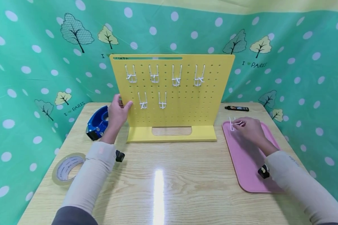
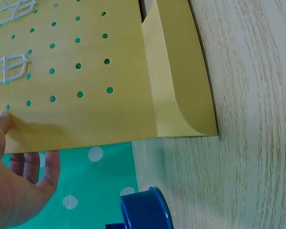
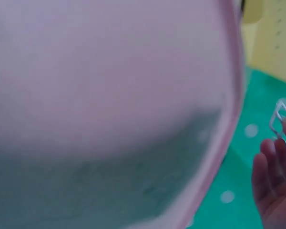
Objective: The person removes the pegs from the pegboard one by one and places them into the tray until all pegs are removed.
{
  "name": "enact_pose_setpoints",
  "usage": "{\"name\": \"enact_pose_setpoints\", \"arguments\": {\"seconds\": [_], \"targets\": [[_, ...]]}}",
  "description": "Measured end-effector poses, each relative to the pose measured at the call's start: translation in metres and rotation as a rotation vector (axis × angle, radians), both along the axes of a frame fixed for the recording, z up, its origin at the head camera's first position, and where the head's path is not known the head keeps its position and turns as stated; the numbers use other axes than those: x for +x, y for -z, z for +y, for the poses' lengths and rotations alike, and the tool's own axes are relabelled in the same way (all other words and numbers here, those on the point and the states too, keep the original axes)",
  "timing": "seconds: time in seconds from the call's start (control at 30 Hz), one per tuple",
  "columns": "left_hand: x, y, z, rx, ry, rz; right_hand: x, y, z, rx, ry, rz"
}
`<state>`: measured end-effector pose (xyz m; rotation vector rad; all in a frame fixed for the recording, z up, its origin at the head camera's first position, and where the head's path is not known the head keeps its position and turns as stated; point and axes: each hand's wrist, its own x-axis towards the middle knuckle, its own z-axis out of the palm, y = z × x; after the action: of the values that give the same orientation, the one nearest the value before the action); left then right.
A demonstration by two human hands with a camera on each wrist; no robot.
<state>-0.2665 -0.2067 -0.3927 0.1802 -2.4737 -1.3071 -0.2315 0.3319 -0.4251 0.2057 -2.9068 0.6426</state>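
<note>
While the left hand point(image 1: 118, 114) grips the side edge of the yellow pegboard point(image 1: 183, 98), thumb in front, presumably to steady it upright on the worktop point(image 1: 129, 187), the right hand point(image 1: 249, 129) pinches a white wire hook point(image 1: 231, 125) between thumb and fingers above the pink tray point(image 1: 248, 175).

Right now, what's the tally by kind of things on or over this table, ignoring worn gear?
Yellow pegboard: 1
White wire hooks: 7 (6 on the pegboard, 1 in the right hand)
Pink rectangular tray: 1
Blue tape dispenser: 1
Translucent tape roll: 1
Slim black marker: 1
Total: 12
</note>
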Motion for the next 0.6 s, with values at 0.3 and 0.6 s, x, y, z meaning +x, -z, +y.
{"name": "enact_pose_setpoints", "arguments": {"seconds": [0.3,0.6], "targets": [[-0.001,0.001,-0.001,0.010,-0.001,-0.002,-0.015,0.013,0.015,0.060,-0.021,-0.224],[0.000,0.001,-0.001,0.007,0.000,-0.008,-0.017,0.021,0.012,0.075,-0.014,-0.278]]}}
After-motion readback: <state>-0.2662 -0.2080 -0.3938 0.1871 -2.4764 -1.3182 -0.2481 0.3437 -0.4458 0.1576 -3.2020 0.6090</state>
